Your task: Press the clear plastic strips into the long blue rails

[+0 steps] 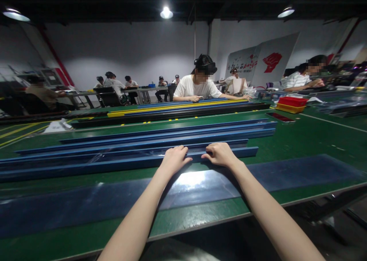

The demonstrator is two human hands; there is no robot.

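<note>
A long blue U-shaped plastic profile (114, 164) lies across the green table in front of me. My left hand (174, 158) is closed on its near wall, fingers curled over the top and thumb on the near side. Just to the right, my right hand (220, 153) grips the same wall in a similar way, its fingers bent into the channel and partly hidden. A shiny clear strip seems to lie inside the profile. Nearer to me, under my forearms, a wide transparent plastic sheet (295, 173) lies flat along the table.
More blue profiles (223, 134) lie parallel just behind. Farther back are a yellow strip (172, 108) and a black profile (137, 120), with a co-worker (197, 86) across the table. A red bin (291, 101) and a phone (280, 117) stand at right. The table's near edge (200, 227) crosses below.
</note>
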